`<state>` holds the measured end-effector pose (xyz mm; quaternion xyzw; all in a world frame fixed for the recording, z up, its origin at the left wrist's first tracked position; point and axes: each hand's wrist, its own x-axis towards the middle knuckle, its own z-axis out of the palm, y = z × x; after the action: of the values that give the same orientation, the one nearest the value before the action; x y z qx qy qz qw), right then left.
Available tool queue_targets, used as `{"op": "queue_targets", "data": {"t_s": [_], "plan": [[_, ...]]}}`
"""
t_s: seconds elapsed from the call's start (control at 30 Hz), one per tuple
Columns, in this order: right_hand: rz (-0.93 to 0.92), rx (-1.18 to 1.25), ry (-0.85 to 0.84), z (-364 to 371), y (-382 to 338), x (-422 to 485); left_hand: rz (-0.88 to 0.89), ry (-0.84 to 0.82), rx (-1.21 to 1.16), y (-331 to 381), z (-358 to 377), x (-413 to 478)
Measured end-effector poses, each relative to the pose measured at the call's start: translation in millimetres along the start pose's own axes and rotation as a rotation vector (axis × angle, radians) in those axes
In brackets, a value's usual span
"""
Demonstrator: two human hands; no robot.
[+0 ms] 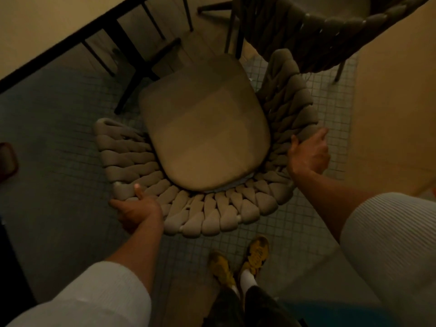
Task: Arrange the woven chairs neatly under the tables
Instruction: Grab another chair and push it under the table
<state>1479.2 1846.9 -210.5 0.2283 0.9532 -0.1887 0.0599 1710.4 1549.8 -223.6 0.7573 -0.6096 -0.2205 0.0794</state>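
The woven chair [205,206] stands on the small-tiled floor [59,138], its front pointing at the dark legs of the table [47,31]. Thick grey-brown braided cords wrap its curved back around a rounded tan cushion [203,128]. The left hand [136,212] grips the back's rim and the right hand [309,154] grips the side. A second chair [318,38] stands just beside it.

**Both hands on the woven chair**

The left hand [136,212] grips the thick braided back rim of the woven chair [207,213], thumb on top. The right hand [309,154] holds the rim on the right side. The seat cushion [203,128] points toward the desk [35,24] at upper left. A second chair [330,36] stands just beyond. Yellow shoes [236,263] stand on the tiled floor [59,138] behind the chair.
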Motion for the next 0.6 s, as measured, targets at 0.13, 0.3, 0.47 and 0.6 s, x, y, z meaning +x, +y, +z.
{"op": "queue_targets", "data": {"t_s": [0.13, 0.3, 0.47, 0.6], "plan": [[0.005, -0.011, 0.005, -1.3, -2.1, -1.4, -0.010, -0.007, -0.007, 0.0, 2.0, 0.8], [0.001, 0.001, 0.015, -2.3, -1.6, -2.0, 0.014, 0.000, -0.010, -1.4, 2.2, 2.6], [0.004, 0.008, 0.003, -2.9, -1.2, -0.1, 0.013, -0.006, -0.004, 0.2, 1.1, -0.6], [0.006, 0.013, 0.001, -1.8, -1.3, 1.3, 0.014, 0.006, 0.014, 2.8, -1.1, -2.5]]}}
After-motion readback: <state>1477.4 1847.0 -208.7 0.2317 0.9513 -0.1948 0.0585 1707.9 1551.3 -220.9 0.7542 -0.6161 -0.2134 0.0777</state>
